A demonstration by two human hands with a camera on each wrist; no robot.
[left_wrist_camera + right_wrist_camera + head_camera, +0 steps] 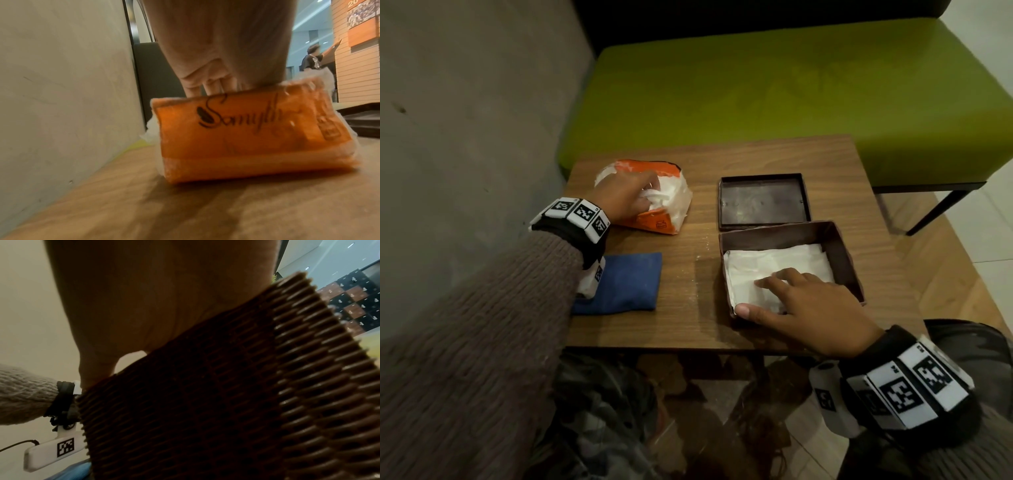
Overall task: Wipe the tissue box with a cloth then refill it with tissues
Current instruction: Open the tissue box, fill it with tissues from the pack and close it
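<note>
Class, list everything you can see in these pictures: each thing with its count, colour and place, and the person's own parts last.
Table: one, brown wood, under everything.
Tissue box: one, dark brown, table right, open, tissues inside, white.
Lid: one, dark brown, behind the box.
Tissue pack: one, orange, table left.
Cloth: one, blue, folded, near left.
Bench: one, green, behind the table.
Left hand: pinches tissues in the pack.
Right hand: fingers on the box's tissues, thumb on its rim.
</note>
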